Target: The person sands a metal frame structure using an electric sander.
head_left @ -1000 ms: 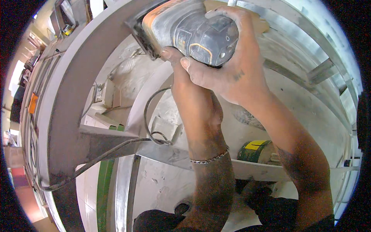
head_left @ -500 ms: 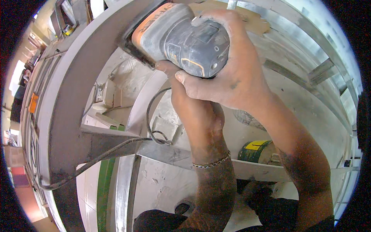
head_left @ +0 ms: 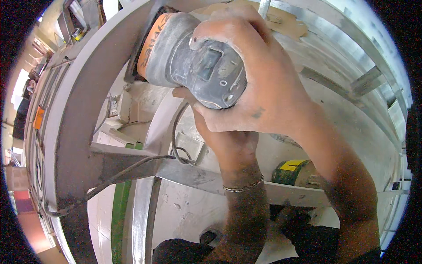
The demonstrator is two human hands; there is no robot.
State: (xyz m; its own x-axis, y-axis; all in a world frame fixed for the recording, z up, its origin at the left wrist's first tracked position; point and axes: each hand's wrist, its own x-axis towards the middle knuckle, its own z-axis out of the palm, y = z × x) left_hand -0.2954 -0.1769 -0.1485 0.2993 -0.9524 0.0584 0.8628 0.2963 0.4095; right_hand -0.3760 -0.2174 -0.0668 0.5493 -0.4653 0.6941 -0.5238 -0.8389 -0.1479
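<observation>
A dusty grey and orange power sander (head_left: pixel 173 55) is pressed by its pad against the inner face of a curved grey frame member (head_left: pixel 70 114). My right hand (head_left: pixel 268 88) wraps round the rounded rear end of its body, thumb below and fingers over the top. Beneath the tool my left hand (head_left: pixel 204 125) supports it, with one fingertip showing near the orange part; the rest of those fingers are hidden by the sander and the right hand. A dark cable (head_left: pixel 132 169) loops below the sander and runs along the frame.
A crossbar (head_left: pixel 121 160) joins the curved member on the left. Below my hands runs a bare metal rail (head_left: pixel 193 178), with a green and yellow-banded cylinder (head_left: pixel 288 172) behind it. More metal framing (head_left: pixel 367 81) stands on the right. Cardboard (head_left: pixel 281 22) lies at the far side.
The sander has shifted left and slightly down along the curved member, and its body has rolled, showing more of its rear face. Both hands have moved with it.
</observation>
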